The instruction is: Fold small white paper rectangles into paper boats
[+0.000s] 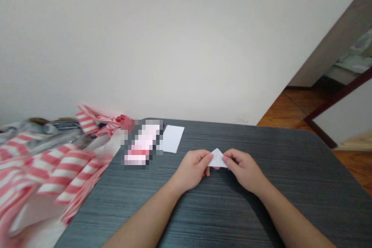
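Forearms (157,211): bare, running up to the fingers from the bottom edge, one on each side.
Left hand (192,170): thumb and fingers (203,152) pinching the left corner of the paper triangle, thumb on top.
Right hand (247,170): thumb and fingers pinching the right corner the same way.
Paper triangle (217,158): small, white, between the two sets of fingers, its peak pointing away from the person; whether it touches the counter, I cannot tell.
Counter (296,159): dark, streaked, spread under and around the fingers.
White paper (173,138): flat on the counter, beyond the left fingers and to their left.
Blurred item (142,143): pink and white, just left of that paper; too pixelated to name.
Striped cloth (66,168): red and white, heaped well left of the fingers, past the counter's edge.
Wall (186,46): pale, beyond the fingers.
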The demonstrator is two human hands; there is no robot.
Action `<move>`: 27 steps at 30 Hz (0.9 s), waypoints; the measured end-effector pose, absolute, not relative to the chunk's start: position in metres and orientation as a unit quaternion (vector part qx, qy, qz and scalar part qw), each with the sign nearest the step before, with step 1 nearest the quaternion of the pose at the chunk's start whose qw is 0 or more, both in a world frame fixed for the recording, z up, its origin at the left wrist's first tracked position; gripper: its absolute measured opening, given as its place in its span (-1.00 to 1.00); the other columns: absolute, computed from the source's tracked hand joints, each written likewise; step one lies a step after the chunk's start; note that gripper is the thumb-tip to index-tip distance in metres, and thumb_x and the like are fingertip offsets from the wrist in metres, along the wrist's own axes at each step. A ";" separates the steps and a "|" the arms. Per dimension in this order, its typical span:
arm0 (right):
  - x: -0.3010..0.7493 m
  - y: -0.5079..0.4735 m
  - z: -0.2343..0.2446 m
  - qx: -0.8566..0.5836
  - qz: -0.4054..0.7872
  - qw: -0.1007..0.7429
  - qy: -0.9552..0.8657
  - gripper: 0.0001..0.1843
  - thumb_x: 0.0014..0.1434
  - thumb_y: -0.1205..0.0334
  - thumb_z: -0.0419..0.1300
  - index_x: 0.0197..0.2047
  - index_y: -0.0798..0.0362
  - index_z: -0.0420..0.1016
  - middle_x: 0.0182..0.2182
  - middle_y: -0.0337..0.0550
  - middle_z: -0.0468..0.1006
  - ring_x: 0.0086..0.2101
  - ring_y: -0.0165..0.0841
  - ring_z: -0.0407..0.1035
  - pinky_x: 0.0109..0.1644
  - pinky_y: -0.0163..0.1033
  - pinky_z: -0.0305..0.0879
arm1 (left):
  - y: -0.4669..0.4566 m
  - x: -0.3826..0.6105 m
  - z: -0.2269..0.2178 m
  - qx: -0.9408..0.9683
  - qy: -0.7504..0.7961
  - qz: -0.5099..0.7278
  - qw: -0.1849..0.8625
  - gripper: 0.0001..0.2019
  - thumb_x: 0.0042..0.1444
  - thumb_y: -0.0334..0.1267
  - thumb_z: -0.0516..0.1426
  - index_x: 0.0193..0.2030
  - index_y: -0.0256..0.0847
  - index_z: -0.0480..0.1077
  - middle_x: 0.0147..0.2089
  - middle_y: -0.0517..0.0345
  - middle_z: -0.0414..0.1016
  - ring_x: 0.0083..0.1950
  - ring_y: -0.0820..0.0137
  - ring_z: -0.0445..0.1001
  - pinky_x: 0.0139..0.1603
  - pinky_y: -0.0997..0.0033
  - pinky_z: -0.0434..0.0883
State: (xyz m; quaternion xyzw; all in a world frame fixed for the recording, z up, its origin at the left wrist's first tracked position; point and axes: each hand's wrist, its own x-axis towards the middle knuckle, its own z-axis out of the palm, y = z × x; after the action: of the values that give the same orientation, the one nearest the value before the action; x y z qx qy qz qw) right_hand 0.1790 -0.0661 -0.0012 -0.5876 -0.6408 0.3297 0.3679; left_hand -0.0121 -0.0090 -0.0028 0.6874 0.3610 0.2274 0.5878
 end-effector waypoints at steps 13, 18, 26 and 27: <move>0.177 -0.068 -0.002 -0.580 0.364 0.344 -0.643 -0.75 0.24 0.24 0.10 -0.47 0.07 0.41 -0.56 -0.29 0.38 -0.49 -0.40 0.26 -0.40 -0.33 0.16 | -0.009 -0.012 -0.003 0.689 0.360 0.239 0.582 -0.69 0.19 -0.06 0.11 -0.41 -0.27 0.43 -0.53 0.25 0.33 -0.51 0.51 0.27 -0.51 0.54 0.18; 0.176 -0.069 -0.007 -0.559 0.374 0.359 -0.648 -0.87 0.23 0.26 0.13 -0.29 0.06 0.50 -0.49 -0.26 0.46 -0.46 -0.39 0.30 -0.37 -0.32 0.19 | -0.008 -0.012 -0.007 0.704 0.389 0.232 0.547 -0.62 0.21 -0.04 0.09 -0.53 -0.26 0.32 -0.58 0.27 0.25 -0.52 0.51 0.20 -0.52 0.53 0.09; 0.179 -0.073 -0.004 -0.495 0.302 0.360 -0.731 -0.83 0.15 0.31 0.27 -0.16 0.03 0.45 -0.30 -0.19 0.49 -0.44 -0.42 0.28 -0.36 -0.32 0.18 | -0.008 -0.011 -0.002 0.693 0.389 0.235 0.560 -0.63 0.23 -0.07 0.06 -0.51 -0.26 0.32 -0.57 0.27 0.26 -0.51 0.51 0.20 -0.50 0.52 0.10; 0.179 -0.073 -0.004 -0.491 0.294 0.359 -0.738 -0.85 0.15 0.33 0.26 -0.17 0.03 0.45 -0.29 -0.18 0.48 -0.42 -0.41 0.28 -0.34 -0.32 0.19 | -0.008 -0.011 -0.002 0.695 0.389 0.234 0.558 -0.63 0.23 -0.06 0.06 -0.51 -0.26 0.32 -0.57 0.27 0.26 -0.51 0.51 0.20 -0.50 0.52 0.09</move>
State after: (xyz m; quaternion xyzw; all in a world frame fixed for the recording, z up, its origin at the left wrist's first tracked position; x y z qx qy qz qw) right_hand 0.1788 -0.0727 -0.0043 -0.4909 -0.7377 0.2936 0.3587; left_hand -0.0106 -0.0082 -0.0023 0.6951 0.3887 0.2344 0.5575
